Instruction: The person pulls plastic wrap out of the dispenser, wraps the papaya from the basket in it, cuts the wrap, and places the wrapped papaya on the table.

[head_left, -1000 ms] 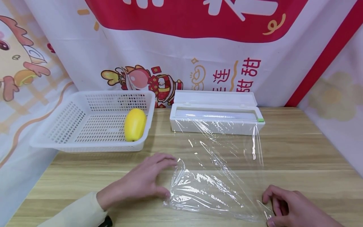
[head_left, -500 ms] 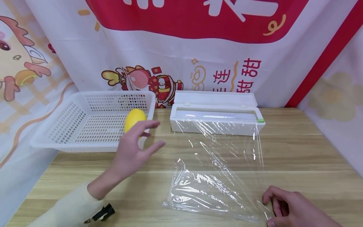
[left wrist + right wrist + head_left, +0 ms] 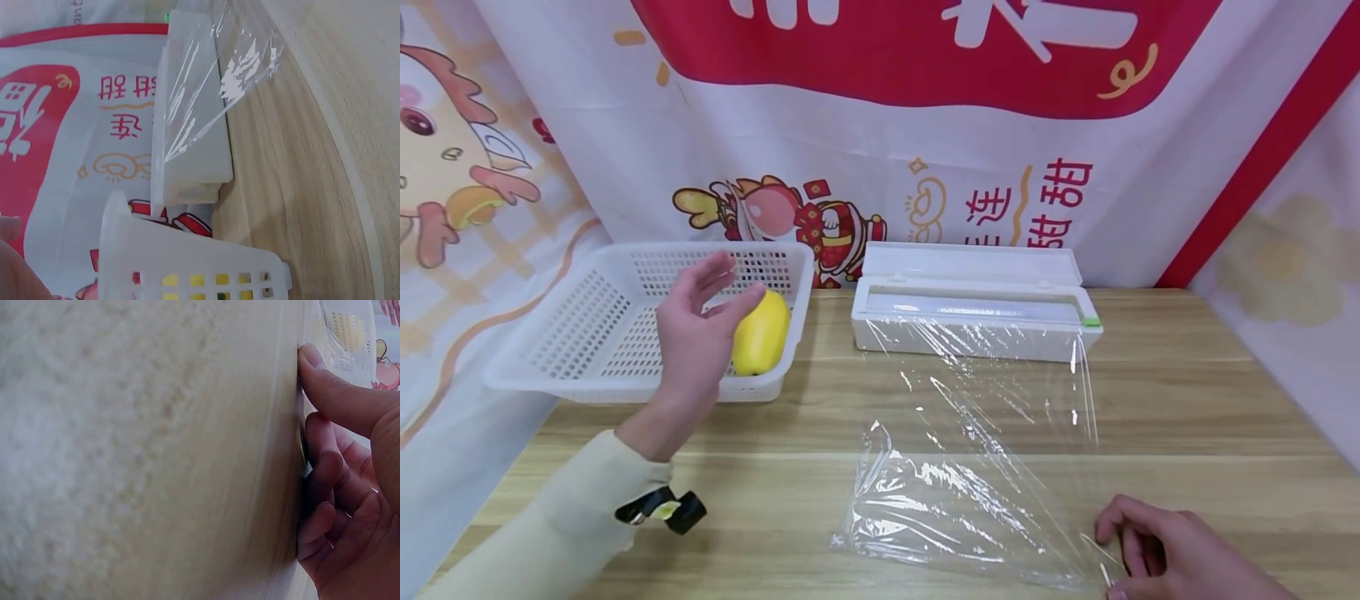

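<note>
My left hand [image 3: 694,337] hovers over the white plastic basket [image 3: 602,386], fingers loosely bent and holding nothing. Its thumb overlaps the top of a yellow mango [image 3: 763,340] lying at the basket's right end. A sheet of clear cling film [image 3: 951,483] stretches across the table from an open white dispenser box [image 3: 977,340]. At the film's near right corner, my right hand [image 3: 1183,550] pinches it low against the tabletop. In the right wrist view, the thumb [image 3: 340,394] reaches to the table surface and the other fingers are curled.
The dispenser's lid [image 3: 973,262] stands raised at the back, with a green piece [image 3: 1091,322] at the box's right end. A printed cloth [image 3: 880,133] hangs behind the wood-grain table [image 3: 760,508]. A black strap-on device [image 3: 662,508] sits on the left sleeve.
My left hand has left the film's left edge and travelled up and left to above the basket, beside the mango. The right hand stays at the film's corner.
</note>
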The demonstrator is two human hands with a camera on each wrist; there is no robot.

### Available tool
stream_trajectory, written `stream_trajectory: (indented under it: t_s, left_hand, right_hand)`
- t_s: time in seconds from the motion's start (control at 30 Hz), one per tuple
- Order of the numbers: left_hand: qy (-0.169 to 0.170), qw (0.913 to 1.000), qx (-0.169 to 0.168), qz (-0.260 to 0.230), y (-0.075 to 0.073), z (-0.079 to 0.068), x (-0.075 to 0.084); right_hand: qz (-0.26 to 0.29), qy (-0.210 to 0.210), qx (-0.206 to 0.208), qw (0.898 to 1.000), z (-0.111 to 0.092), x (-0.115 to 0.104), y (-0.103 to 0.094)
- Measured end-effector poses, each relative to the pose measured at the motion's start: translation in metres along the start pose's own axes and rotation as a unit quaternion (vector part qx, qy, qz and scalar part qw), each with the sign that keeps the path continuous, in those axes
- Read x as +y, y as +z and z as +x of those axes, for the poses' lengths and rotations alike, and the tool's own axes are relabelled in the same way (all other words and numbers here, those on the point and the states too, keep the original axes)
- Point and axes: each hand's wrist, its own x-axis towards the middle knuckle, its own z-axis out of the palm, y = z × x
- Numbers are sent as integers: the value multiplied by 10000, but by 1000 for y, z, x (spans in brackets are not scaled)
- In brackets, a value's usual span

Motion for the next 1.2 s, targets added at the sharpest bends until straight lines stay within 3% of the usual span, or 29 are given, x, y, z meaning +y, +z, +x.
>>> stream_trajectory:
  t_s: [0.23,0.57,0.9,1.2]
  left_hand:
    - [-531,9984,178,67,-4,17,-9]
    - [-1121,9899,-163,855,0,26,-19]
    - [-1998,9710,-538,1197,5,42,-29]
    - [-2315,9552,-1074,1496,6,55,-41]
  right_hand:
    - [58,105,-39,9999,0,-1,-1]
    - [-67,-151,61,9998,0,1,0]
    - [-111,-355,151,9992,0,3,1]
    - [-73,-139,122,9998,-1,2,2]
